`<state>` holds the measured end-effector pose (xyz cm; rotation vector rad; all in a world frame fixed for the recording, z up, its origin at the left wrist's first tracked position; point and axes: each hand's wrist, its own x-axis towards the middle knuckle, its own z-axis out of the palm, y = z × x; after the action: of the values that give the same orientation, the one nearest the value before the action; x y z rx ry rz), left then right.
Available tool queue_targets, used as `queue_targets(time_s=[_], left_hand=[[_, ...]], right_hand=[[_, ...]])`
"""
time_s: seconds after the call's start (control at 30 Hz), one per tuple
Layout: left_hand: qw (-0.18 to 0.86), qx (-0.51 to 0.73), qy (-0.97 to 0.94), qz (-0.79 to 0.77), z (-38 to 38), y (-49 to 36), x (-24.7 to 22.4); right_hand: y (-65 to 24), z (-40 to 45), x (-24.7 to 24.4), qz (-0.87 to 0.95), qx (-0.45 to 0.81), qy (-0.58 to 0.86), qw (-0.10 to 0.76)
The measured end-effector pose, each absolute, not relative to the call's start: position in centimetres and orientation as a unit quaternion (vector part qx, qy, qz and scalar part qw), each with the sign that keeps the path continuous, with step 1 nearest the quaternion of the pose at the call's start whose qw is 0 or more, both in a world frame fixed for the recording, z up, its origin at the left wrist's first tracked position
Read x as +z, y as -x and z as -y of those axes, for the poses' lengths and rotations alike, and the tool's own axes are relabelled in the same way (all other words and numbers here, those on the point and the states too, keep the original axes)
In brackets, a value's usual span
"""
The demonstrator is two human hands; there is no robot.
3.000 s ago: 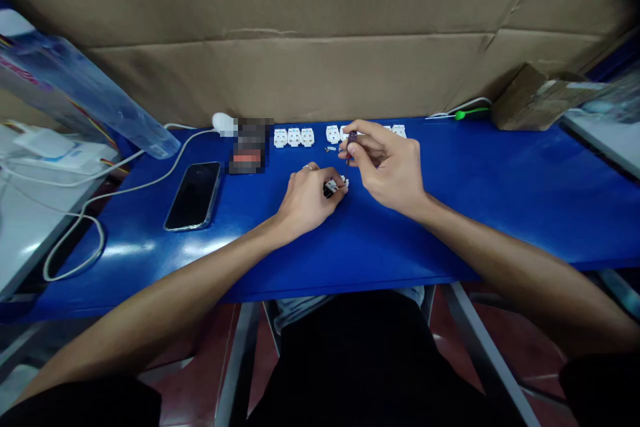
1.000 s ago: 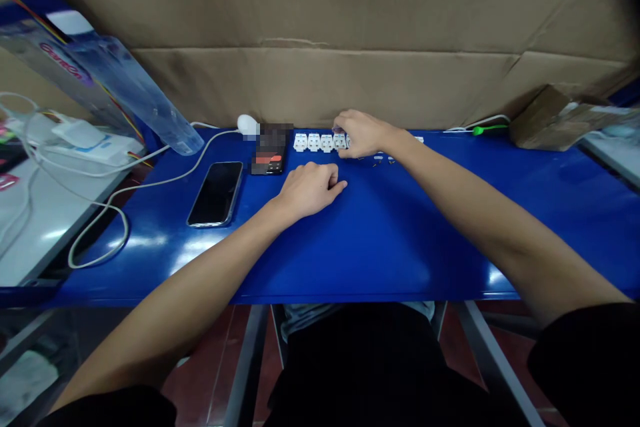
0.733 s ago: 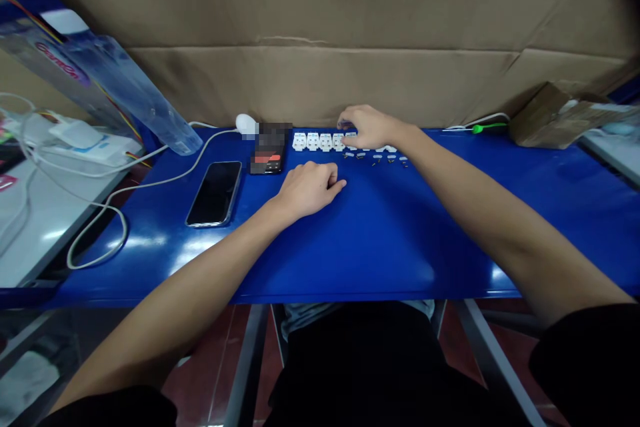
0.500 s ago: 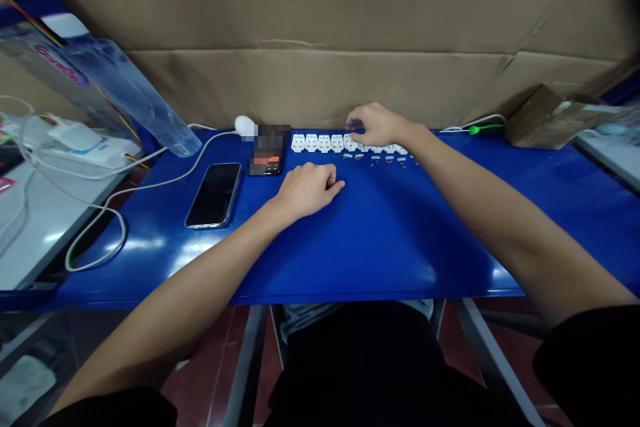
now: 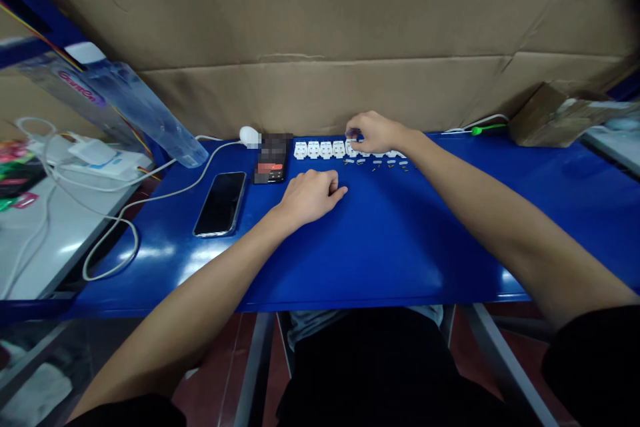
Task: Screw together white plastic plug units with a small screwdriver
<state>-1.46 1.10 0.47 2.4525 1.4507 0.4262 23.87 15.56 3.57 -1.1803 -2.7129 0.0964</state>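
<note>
The left hand's (image 5: 309, 199) fingers were loose, holding nothing we could see. The right hand's (image 5: 379, 133) fingers gripped a purple tool (image 5: 353, 133) by the row of white plastic parts (image 5: 326, 149) on the bench (image 5: 360, 240). Small loose bits (image 5: 403, 163) in front looked unfitted.

The right hand (image 5: 379, 132) hides part of the row of white pieces (image 5: 326, 149) beneath its fingers, and the dark thing (image 5: 353, 133) held there is too small to identify. Just nearer than those fingers, the bits (image 5: 377, 162) are too tiny to tell. The left hand's (image 5: 311, 196) curled fingertips are hidden; left of them, pixelation masks the black device (image 5: 281, 155).
</note>
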Motion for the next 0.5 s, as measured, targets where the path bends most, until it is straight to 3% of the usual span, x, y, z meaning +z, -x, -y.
queue_targets(time_s=[0.27, 0.5], left_hand=[[0.138, 0.15, -0.843, -0.498, -1.2, 1.5, 0.4], [0.152, 0.157, -0.831, -0.511, -1.1, 1.5, 1.2]], right_hand=[[-24.5, -13.8, 6.0, 0.912, 0.028, 0.39, 0.121], [-24.0, -5.4, 4.3, 0.957, 0.08, 0.264, 0.094]])
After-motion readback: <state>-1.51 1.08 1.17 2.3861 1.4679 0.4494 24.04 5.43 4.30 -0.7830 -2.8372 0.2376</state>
